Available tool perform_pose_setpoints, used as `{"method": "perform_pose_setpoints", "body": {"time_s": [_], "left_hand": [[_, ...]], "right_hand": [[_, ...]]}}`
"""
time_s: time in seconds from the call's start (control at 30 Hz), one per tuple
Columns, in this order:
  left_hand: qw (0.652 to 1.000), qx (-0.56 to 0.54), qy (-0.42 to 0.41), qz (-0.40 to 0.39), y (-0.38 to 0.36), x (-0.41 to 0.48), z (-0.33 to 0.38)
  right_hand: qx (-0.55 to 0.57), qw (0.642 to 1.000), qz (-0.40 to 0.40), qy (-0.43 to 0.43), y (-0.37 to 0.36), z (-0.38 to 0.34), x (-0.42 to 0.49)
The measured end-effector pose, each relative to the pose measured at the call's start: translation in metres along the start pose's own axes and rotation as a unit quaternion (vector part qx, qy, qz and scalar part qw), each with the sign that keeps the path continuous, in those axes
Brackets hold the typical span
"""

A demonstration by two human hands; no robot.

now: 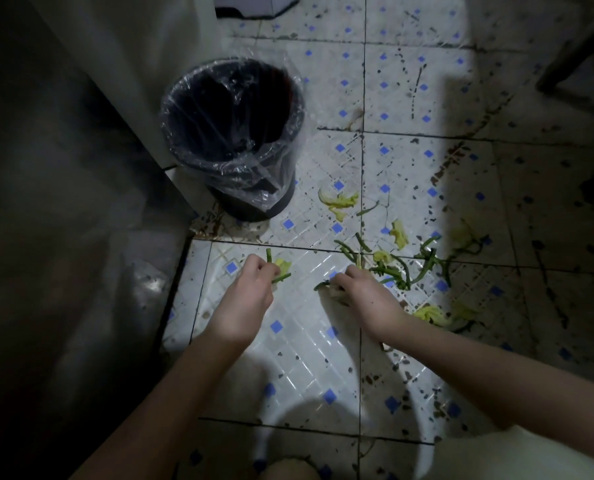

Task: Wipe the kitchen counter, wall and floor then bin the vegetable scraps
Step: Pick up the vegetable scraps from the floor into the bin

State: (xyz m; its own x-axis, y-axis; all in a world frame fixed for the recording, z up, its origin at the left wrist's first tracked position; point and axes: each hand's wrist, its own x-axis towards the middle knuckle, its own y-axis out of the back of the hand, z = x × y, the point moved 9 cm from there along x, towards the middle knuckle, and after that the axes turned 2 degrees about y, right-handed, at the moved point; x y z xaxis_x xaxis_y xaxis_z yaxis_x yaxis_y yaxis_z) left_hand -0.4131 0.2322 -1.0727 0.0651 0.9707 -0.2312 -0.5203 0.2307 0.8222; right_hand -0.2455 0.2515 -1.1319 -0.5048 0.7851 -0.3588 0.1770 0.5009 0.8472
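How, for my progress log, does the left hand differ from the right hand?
The left hand grips several scraps, green stems and a yellow leaf; the right hand pinches one green stem on the floor. The left hand is nearer the bin; the right hand sits beside the scattered pile. Both are bare, knuckles up.

On my feed both bare forearms reach forward and down. I log the left hand curled, pinching green scraps; the right hand knuckles up, pinching a green stem.
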Motion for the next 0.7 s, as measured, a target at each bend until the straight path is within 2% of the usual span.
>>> {"method": "perform_pose_setpoints", "body": {"time_s": [0.27, 0.4, 0.53, 0.7], "left_hand": [[0.995, 0.032, -0.073, 0.053, 0.058, 0.031, 0.047], [0.988, 0.085, -0.101, 0.080, 0.093, 0.051, 0.067], [0.979, 0.120, -0.121, 0.114, 0.133, 0.070, 0.084], [0.972, 0.149, -0.096, 0.152, 0.179, 0.098, 0.084]], "right_hand": [[0.026, 0.989, 0.144, -0.033, 0.098, 0.011, 0.022], [0.036, 0.974, 0.225, -0.014, 0.154, 0.005, 0.031], [0.031, 0.961, 0.274, 0.013, 0.202, -0.004, 0.041], [0.038, 0.950, 0.306, 0.044, 0.246, -0.024, 0.058]]}}
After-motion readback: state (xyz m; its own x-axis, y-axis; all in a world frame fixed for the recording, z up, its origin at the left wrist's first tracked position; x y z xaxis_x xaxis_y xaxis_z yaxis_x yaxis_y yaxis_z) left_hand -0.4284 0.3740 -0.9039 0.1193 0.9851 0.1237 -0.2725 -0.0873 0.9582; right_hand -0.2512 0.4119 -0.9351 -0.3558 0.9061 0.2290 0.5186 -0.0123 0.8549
